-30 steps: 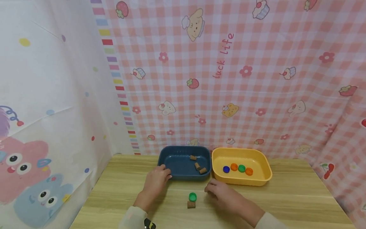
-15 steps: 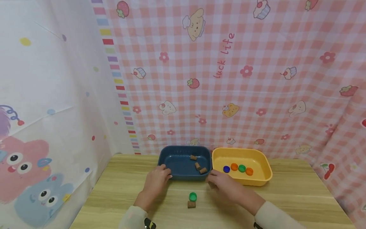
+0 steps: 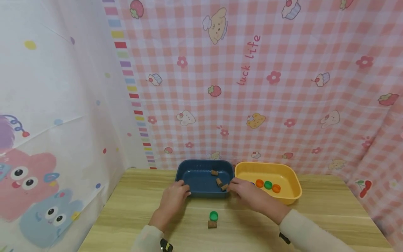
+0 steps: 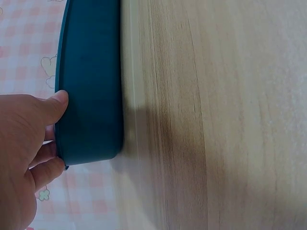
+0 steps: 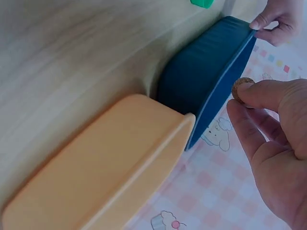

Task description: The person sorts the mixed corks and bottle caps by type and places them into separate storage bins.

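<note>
My left hand (image 3: 174, 196) grips the rim of a dark blue tray (image 3: 198, 180) at its front left corner, thumb on the outer wall in the left wrist view. Between thumb and fingers, my right hand (image 5: 283, 129) pinches a cork (image 5: 242, 89), raised beside the blue tray's opening. In the head view that hand is over the tray's front right corner and hides the held cork. Three corks (image 3: 219, 182) lie inside the blue tray. On the table in front of it, a green cap (image 3: 213, 216) sits just behind another cork (image 3: 212, 224).
A yellow tray (image 3: 288, 175) stands right beside the blue one, with orange caps (image 3: 276, 188), a green cap and a partly hidden blue cap inside. The wooden table (image 3: 327, 210) ends at a pink checked cloth (image 3: 201, 70) behind both trays.
My right hand has moved up and away from the table in front of the trays to the blue tray's front right corner. The left hand keeps its grip on the rim.
</note>
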The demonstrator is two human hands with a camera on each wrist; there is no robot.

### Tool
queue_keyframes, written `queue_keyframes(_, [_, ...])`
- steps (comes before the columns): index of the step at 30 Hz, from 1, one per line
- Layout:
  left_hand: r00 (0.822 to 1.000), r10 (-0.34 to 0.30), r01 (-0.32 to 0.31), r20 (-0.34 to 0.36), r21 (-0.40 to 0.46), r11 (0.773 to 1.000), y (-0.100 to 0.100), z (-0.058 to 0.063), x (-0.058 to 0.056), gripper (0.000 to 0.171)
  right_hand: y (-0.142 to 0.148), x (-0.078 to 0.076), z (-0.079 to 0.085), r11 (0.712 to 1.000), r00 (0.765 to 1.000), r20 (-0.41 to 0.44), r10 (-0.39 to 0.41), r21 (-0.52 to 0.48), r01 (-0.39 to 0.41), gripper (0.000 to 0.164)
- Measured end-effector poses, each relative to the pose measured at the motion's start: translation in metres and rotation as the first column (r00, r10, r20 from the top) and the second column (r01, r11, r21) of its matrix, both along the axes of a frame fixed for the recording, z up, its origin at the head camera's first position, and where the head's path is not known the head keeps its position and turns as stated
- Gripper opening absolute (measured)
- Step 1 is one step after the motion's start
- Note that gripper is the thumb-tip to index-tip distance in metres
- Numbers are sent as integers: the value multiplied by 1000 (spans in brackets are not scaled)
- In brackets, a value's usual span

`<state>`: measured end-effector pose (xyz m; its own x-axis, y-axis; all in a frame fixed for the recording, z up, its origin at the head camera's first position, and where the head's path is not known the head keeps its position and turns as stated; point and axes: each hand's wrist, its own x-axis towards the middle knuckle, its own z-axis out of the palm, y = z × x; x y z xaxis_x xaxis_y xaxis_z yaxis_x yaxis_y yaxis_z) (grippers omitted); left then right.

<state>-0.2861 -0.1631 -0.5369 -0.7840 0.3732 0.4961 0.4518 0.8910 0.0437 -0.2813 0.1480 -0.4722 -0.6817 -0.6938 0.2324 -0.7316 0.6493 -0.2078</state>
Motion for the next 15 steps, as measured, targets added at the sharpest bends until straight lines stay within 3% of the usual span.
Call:
queue_keyframes(5, [1000, -6, 6, 0, 6, 1000, 1, 1, 0, 14, -2, -10, 5, 999, 995, -91, 43, -20, -45, 12])
queue_keyframes(15, [1000, -8, 8, -16, 6, 1000, 0, -2, -1, 13, -8, -28, 13, 999, 1000, -12, 10, -36, -10, 19])
